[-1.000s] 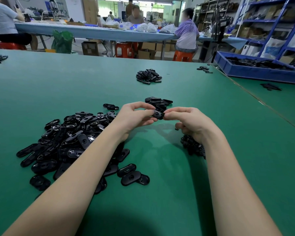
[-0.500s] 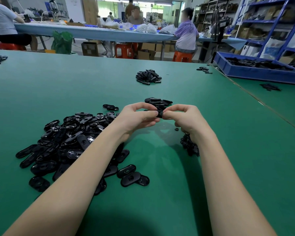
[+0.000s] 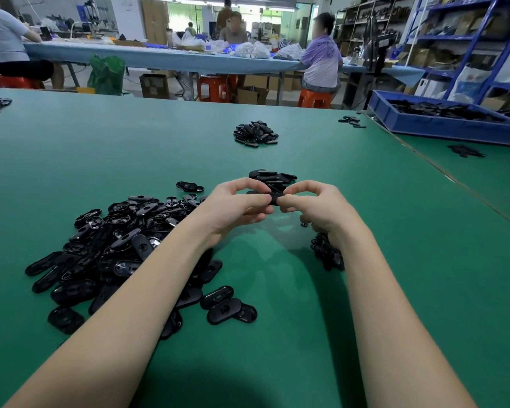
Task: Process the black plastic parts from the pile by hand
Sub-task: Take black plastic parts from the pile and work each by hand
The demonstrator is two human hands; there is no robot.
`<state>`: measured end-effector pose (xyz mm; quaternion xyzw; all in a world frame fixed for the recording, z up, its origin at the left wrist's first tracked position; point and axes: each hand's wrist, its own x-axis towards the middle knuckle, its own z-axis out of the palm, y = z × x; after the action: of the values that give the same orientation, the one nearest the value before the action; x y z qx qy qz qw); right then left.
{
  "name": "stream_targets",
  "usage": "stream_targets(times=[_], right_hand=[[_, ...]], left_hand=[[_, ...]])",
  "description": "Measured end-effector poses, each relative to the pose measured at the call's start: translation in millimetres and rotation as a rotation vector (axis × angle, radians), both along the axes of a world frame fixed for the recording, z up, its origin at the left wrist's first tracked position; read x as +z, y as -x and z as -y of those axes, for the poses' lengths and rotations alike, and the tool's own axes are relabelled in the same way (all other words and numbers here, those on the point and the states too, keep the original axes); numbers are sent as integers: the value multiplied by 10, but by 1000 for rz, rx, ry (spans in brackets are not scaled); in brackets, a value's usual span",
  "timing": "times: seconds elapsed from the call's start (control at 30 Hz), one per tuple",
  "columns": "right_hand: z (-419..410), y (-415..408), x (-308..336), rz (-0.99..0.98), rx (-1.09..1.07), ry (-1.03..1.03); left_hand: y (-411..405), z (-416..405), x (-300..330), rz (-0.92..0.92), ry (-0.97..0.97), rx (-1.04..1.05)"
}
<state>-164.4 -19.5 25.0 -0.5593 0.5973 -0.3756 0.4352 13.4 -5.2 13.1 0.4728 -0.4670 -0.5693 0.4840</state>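
Glossy black parts [image 3: 124, 248] on a plain green table [image 3: 100, 148]; far bin [image 3: 442, 129] seemingly blue.

We see a green matte worktable [image 3: 130, 148] filling the frame; a long light-blue table [image 3: 159, 58] across the top, orange plastic stools [image 3: 215, 88] and cardboard boxes [image 3: 155, 85] under it; blue metal shelving [image 3: 468, 39] upper right; bright window [image 3: 189, 13] top centre.

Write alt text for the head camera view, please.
Both hands, left hand and right hand, pinch one black plastic part above a green table, with a large pile of parts at left.
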Motion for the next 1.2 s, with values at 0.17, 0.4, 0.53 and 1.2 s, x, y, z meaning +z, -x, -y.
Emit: stream_targets(times=[0.17,0.4,0.53,1.2], right_hand=[[-8,54,-42,33,46,-56],[17,10,-67,1,73,-17],[24,-12,-86,-32,73,10],[54,-100,-194,-135,34,194]], left_hand=[[-4,3,-3,16,-1,-30],[20,28,-36,134,67,16],[22,43,-68,176,70,37],[54,71,-132,257,98,130]])
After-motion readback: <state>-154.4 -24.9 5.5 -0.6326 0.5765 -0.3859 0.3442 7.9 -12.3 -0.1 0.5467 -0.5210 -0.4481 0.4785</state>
